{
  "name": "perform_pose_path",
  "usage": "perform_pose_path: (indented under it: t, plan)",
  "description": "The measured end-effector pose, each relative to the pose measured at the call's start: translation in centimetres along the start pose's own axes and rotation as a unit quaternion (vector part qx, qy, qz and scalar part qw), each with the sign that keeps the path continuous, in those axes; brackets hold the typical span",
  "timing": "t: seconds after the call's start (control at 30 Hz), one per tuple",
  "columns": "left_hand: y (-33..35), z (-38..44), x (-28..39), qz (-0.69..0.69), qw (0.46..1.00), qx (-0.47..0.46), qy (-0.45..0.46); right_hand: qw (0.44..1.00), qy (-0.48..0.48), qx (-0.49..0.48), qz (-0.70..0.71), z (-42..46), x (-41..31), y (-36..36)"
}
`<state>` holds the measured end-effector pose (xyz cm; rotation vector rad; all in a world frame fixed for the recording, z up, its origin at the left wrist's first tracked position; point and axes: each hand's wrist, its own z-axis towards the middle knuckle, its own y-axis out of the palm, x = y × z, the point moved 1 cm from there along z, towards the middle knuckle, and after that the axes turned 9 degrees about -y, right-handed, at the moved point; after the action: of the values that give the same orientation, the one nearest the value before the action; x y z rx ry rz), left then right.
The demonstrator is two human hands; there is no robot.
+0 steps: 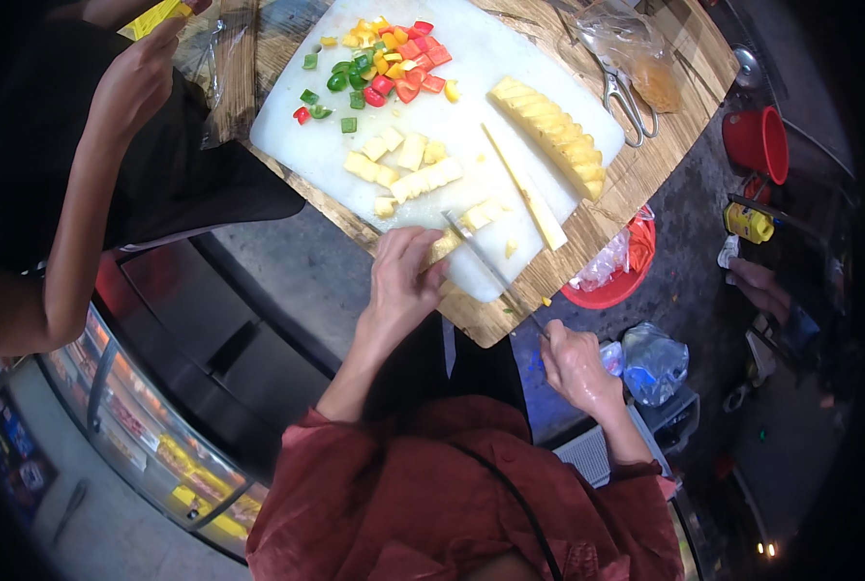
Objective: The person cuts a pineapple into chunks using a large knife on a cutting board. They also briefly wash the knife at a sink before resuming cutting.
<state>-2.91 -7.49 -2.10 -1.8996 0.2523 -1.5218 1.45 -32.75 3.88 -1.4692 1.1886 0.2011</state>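
My right hand [576, 359] grips the handle of a kitchen knife [487, 261], its blade reaching over the near corner of a white cutting board [287, 109]. Under my left hand [405, 272] a strip of pineapple [444, 247] is held against the board, beside the blade. Cut pineapple pieces [481, 214] lie just past the knife. More pineapple chunks [425, 180] sit at the board's middle. A long thin pineapple strip [523, 189] and a large peeled pineapple section [548, 134] rest to the right. Diced red, green and yellow bell peppers [385, 62] are heaped at the far side.
The board lies on a wooden table [683, 131]. Scissors [625, 102] and a plastic bag [639, 58] are at its right. Below stand a red basin [606, 283] and a red bucket [755, 145]. Another person's arm [105, 160] is at left, near bundled wooden skewers [235, 72].
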Motion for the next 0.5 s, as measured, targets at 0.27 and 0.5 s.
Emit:
perform_pose_path:
  t: [0.27, 0.5]
  plan:
    - [-0.8, -1.6, -0.7, 0.037, 0.999, 0.014, -0.029, 0.999, -0.023, 0.016, -0.019, -0.9, -1.5, -0.4]
    - [-0.6, -1.2, -0.3, 0.016, 0.999, -0.001, -0.03, 0.996, -0.036, 0.002, -0.082, -1.4, -2.4, 0.0]
